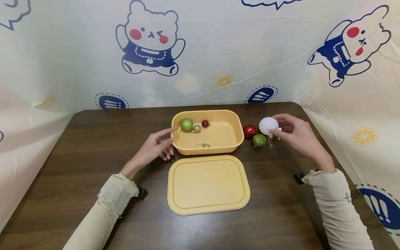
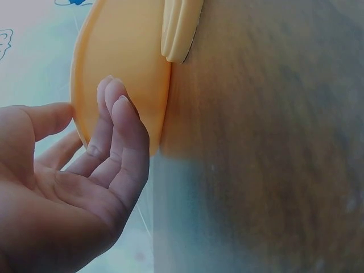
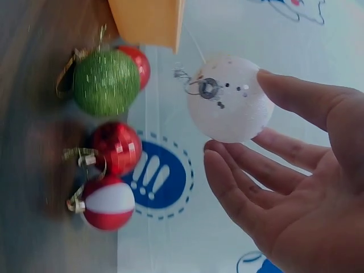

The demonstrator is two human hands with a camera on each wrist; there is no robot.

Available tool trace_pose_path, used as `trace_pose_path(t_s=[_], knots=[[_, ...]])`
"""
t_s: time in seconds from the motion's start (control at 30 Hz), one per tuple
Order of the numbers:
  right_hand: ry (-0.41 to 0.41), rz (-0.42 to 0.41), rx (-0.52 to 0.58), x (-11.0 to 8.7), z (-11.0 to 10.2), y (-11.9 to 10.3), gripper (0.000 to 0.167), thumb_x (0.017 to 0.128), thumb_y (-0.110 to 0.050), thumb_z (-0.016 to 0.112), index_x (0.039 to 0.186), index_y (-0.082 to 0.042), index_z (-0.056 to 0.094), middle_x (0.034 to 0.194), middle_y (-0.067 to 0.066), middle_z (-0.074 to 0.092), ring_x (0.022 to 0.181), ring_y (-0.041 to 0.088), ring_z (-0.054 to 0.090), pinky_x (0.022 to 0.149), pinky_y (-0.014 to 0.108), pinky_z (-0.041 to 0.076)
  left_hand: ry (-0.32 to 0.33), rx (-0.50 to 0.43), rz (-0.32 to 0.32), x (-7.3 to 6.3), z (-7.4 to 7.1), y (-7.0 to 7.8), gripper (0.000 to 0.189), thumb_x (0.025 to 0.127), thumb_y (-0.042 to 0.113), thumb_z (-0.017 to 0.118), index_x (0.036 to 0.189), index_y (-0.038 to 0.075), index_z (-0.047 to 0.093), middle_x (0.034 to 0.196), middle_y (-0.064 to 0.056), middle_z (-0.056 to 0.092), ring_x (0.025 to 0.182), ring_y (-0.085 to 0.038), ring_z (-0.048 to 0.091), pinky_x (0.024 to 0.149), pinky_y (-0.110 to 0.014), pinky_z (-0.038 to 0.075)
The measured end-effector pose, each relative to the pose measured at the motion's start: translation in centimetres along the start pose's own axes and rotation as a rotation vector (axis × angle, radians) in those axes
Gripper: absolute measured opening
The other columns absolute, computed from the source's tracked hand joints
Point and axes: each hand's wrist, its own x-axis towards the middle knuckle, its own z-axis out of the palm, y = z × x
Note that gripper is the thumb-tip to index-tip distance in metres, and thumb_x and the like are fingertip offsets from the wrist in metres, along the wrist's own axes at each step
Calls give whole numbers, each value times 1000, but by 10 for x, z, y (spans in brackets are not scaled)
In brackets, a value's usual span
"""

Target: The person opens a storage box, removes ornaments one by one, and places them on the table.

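My right hand [image 1: 295, 133] pinches a white speckled Christmas bauble [image 1: 268, 125] between thumb and fingers, to the right of a yellow plastic box [image 1: 218, 150]. In the right wrist view the bauble [image 3: 230, 99] hangs clear of the other baubles, its metal cap and loop showing. At the box's left end, my left hand [image 1: 153, 147] touches the rim with loosely bent fingers. Inside the box lie a green glitter bauble [image 1: 186, 125], a small gold one [image 1: 197, 128], a small red one [image 1: 205, 123] and another gold one [image 1: 206, 145].
Beside the box's right end sit a red bauble [image 1: 249, 131] and a green bauble [image 1: 259, 140]. The right wrist view also shows a shiny red bauble [image 3: 118, 149] and a red-and-white one [image 3: 109, 203]. The yellow lid [image 1: 208, 184] lies flat in front of the box on the brown table [image 1: 125, 125].
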Motion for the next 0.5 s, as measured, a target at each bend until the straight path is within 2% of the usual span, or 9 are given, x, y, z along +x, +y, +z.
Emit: trace_pose_path(t_s=[0.1, 0.3, 0.4, 0.5], knots=[[-24, 11, -7, 0, -6, 6, 47, 89, -31, 77, 127, -8, 62, 117, 14, 67, 99, 29, 67, 76, 2, 45, -3, -3, -2, 0, 0, 0, 50, 104, 26, 55, 152, 18, 43, 80, -33, 64, 58, -31, 64, 54, -43, 58], [-81, 33, -37, 0, -11, 17, 49, 90, -28, 77, 129, -5, 59, 117, 16, 66, 103, 31, 66, 77, 2, 43, -3, -2, -6, -1, 0, 1, 48, 104, 27, 55, 151, 23, 44, 79, -30, 65, 59, -31, 64, 55, -45, 59], [-122, 37, -62, 0, -11, 23, 52, 91, -28, 75, 131, -2, 57, 118, 20, 66, 105, 34, 65, 87, 22, 54, -5, 2, -4, -1, 0, 1, 48, 104, 28, 55, 151, 23, 44, 79, -30, 65, 59, -31, 64, 55, -45, 59], [-146, 36, -78, 0, -10, 29, 50, 91, -29, 75, 129, 0, 58, 116, 22, 67, 104, 37, 66, 91, 48, 54, -2, -3, -8, -1, 1, 2, 48, 104, 28, 55, 151, 23, 44, 80, -32, 65, 59, -31, 64, 55, -46, 59]])
